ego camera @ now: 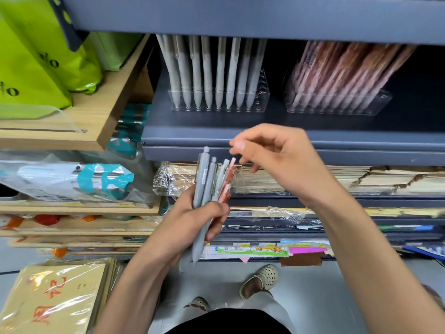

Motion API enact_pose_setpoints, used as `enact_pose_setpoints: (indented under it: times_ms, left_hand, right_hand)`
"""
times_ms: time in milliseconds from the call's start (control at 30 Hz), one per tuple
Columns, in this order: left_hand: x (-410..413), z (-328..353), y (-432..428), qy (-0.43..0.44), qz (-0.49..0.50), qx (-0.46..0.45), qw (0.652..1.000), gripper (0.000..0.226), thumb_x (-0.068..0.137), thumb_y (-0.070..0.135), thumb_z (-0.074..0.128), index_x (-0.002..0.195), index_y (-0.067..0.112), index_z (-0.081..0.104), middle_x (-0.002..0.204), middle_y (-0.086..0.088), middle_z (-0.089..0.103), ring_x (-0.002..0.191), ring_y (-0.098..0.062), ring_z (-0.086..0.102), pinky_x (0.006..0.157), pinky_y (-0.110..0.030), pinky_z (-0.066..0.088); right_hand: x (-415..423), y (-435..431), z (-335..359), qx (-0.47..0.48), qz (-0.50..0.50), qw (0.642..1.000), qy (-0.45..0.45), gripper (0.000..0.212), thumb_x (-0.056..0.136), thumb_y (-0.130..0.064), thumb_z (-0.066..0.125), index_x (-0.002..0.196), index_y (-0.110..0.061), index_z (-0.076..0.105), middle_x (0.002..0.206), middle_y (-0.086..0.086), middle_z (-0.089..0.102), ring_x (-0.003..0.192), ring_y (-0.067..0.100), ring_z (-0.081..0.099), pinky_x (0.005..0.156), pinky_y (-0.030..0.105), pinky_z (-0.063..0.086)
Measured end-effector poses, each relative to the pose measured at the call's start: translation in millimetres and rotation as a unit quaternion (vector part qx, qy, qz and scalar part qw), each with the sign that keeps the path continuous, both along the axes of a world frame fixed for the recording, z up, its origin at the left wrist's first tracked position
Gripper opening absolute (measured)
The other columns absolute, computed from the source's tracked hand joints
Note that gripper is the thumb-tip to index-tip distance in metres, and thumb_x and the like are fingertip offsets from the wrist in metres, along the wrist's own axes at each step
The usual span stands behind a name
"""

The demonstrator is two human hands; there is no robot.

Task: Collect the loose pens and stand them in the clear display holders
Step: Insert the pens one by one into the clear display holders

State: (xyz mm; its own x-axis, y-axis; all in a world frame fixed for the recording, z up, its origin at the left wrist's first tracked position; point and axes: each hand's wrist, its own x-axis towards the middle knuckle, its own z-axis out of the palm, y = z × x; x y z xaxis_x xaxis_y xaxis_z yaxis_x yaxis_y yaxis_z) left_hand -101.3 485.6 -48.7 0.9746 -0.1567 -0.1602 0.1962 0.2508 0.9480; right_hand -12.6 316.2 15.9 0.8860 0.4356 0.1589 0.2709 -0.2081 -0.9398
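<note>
Pens [201, 179] clenched in my left hand [192, 220]; right fingers [253, 167] curl over the pink pen [228, 175], grasp unclear; I should lift it straight.

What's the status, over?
Left hand grips four pens. Right hand poised above pink pen. Holders on shelf, nothing blocking.

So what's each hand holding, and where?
Left hand grips a bunch of pens around their lower barrels. Right hand hovers at the pink pen's top; contact unclear.
</note>
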Motion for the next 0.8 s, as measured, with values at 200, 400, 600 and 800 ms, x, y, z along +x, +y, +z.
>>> enact_pose_setpoints:
  times_ms: [200,400,600,800]
  left_hand:
    - [-3.7,-0.2,-11.2,-0.002,-0.030,0.023,0.999,0.019,0.070,0.017,0.068,0.083,0.014,0.055,0.065,-0.013,0.047,0.041,-0.018,0.037,0.041,-0.022,0.034]
    - [-2.3,5.0,-22.4,-0.008,-0.053,0.012,0.999,0.017,0.076,0.009,0.063,0.087,0.010,0.051,0.068,-0.015,0.044,0.044,-0.018,0.036,0.041,-0.022,0.034]
    - [0.6,8.9,-29.1,-0.028,-0.093,-0.045,0.994,0.019,0.073,0.017,0.068,0.087,0.015,0.056,0.066,-0.013,0.044,0.042,-0.016,0.035,0.040,-0.019,0.034]
    - [4.3,12.4,-32.4,-0.055,-0.131,-0.053,0.988,0.012,0.077,0.012,0.066,0.084,0.015,0.056,0.063,-0.006,0.047,0.041,-0.013,0.035,0.040,-0.019,0.035]
  right_hand:
    - [-14.5,2.2,-2.6,-0.005,0.077,0.996,0.038,0.012,0.084,-0.017,0.072,0.094,-0.011,0.073,0.093,0.005,0.074,0.082,0.007,0.065,0.079,0.030,0.054]
    - [-17.4,-1.3,-8.3,0.039,0.062,0.994,0.084,0.014,0.084,-0.009,0.070,0.096,-0.001,0.072,0.098,0.011,0.073,0.088,0.015,0.066,0.084,0.036,0.054]
    - [-21.7,-4.1,-17.7,0.185,-0.008,0.980,0.070,0.011,0.089,-0.009,0.060,0.096,-0.011,0.069,0.098,-0.002,0.073,0.092,0.008,0.064,0.082,0.020,0.049]
    - [-20.4,-1.8,-14.8,0.286,-0.081,0.953,0.058,0.014,0.093,-0.017,0.054,0.096,-0.015,0.067,0.093,0.002,0.070,0.090,0.015,0.062,0.083,0.028,0.049]
